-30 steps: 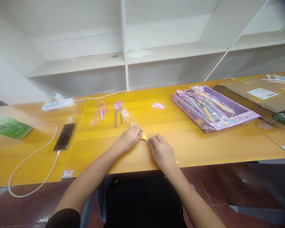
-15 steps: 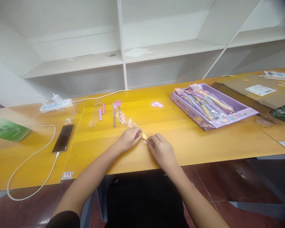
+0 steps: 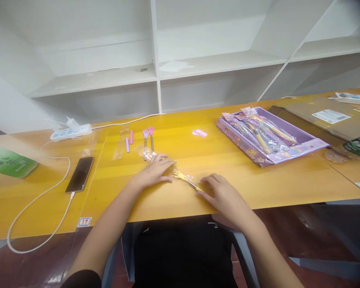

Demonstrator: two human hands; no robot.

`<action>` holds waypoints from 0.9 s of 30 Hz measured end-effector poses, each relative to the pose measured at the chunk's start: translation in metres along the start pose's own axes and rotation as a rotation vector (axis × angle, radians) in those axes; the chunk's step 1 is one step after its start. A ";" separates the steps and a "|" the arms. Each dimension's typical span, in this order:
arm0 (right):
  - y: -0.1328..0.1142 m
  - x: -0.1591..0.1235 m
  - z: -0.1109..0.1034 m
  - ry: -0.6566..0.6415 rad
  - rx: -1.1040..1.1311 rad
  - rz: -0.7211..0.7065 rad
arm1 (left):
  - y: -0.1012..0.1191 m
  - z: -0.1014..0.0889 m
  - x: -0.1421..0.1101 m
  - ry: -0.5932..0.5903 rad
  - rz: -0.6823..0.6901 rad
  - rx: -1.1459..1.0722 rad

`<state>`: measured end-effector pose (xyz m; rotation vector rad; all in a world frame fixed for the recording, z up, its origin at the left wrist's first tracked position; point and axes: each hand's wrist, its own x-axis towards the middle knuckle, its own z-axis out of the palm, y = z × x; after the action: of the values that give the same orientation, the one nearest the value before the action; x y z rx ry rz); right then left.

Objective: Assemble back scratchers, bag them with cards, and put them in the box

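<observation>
A yellow hand-shaped back scratcher (image 3: 187,180) with a metal rod lies on the table between my hands, clear plastic film about its head. My left hand (image 3: 154,171) is spread low over the table, left of the scratcher's head, beside crumpled clear wrapping. At the handle end is my right hand (image 3: 220,191), fingers apart; its thumb and fingertips are close to the handle, and whether they touch it I cannot tell. Beyond my left hand lie a purple back scratcher (image 3: 145,136) and a pink back scratcher (image 3: 151,133), their lower ends partly behind wrapping.
Purple and pink tubes (image 3: 127,145) lie left of the scratchers. Small pink cards (image 3: 199,133) lie farther back. At right stand a purple box (image 3: 303,149) of wrapped items and a cardboard box (image 3: 306,114). A phone (image 3: 80,175), its cable and a power strip (image 3: 71,133) are left.
My hands have moved apart, leaving the yellow back scratcher lying on the table. My left hand has shifted left and opened; my right hand has moved right and its fingers have opened.
</observation>
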<state>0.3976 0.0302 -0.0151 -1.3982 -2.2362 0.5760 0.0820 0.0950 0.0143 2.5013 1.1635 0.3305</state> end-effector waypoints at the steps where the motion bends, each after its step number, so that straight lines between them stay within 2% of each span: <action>1: 0.006 -0.007 -0.005 -0.037 -0.027 0.015 | -0.001 0.000 0.000 -0.017 -0.007 -0.006; 6: 0.031 -0.026 -0.011 -0.127 -0.020 0.001 | 0.004 0.005 0.001 -0.030 -0.006 -0.043; 12: 0.041 -0.019 -0.010 0.011 0.003 -0.066 | 0.010 0.013 0.002 0.002 -0.007 -0.085; 21: 0.038 -0.006 -0.005 0.037 -0.005 -0.162 | 0.007 0.020 0.003 0.054 0.001 -0.111; 27: 0.022 0.003 -0.002 0.041 0.007 -0.183 | 0.009 0.026 0.004 0.085 0.044 -0.135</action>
<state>0.4136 0.0416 -0.0259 -1.1749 -2.2962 0.4879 0.0994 0.0868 -0.0050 2.4187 1.0816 0.5136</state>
